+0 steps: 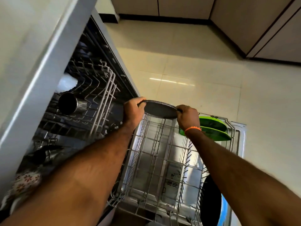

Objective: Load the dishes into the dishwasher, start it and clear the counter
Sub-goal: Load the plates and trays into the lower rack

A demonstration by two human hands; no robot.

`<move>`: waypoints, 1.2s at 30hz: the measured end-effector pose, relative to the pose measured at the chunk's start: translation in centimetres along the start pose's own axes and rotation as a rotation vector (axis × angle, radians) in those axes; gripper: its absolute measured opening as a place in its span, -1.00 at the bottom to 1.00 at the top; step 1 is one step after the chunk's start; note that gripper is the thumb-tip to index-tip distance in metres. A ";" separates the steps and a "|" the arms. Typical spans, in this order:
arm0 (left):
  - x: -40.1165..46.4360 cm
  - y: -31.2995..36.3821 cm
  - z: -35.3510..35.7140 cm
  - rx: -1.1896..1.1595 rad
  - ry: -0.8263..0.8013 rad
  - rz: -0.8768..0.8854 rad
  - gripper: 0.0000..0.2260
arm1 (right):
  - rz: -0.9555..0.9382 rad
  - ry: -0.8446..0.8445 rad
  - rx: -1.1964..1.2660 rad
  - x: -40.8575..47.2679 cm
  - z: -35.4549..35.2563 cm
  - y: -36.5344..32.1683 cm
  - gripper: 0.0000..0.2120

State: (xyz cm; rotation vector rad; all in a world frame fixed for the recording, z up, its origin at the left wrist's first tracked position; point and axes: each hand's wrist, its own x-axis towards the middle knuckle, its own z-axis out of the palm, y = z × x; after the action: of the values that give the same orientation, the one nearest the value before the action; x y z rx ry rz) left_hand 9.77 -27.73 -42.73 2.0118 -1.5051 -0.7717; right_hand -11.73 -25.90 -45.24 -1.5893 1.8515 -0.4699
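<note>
A: Dishwasher (104, 51) stands open along the left of the frame, and its lower rack (156, 154) is pulled out at centre bottom. Where is the dish you are loading?

B: You hold the dark flat pan (160, 109) at mid-frame, over the far end of that rack. Your left hand (132, 110) curls its fingers round the left rim; your right hand (188, 117) pinches the right rim.

A: Why two hands?

B: Probably to keep it level and steer it between the tines.

A: And the other pieces?

B: Two green plates (213, 128) stand on edge at the right of the rack, so water can likely reach both faces. A steel cup (67, 103) lies in the upper rack (91, 88), at left.
</note>
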 end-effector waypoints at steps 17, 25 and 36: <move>-5.4 3.9 -4.2 0.171 -0.175 -0.041 -0.43 | 0.007 -0.133 -0.122 -3.9 -4.5 -4.4 -0.65; -15.2 11.5 -14.1 0.242 -0.342 -0.062 -0.49 | -0.188 -0.272 -0.289 -12.3 -13.7 -14.1 -0.65; -35.9 17.5 -28.4 0.250 -0.267 -0.197 -0.68 | -0.556 -0.471 -0.448 -30.2 -21.5 -26.5 -0.71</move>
State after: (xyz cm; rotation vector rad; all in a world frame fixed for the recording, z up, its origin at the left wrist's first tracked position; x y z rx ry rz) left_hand 9.83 4.14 -5.46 2.3451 -1.6346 -1.0077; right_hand -4.75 -4.95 -5.36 -2.2904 1.1934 0.1126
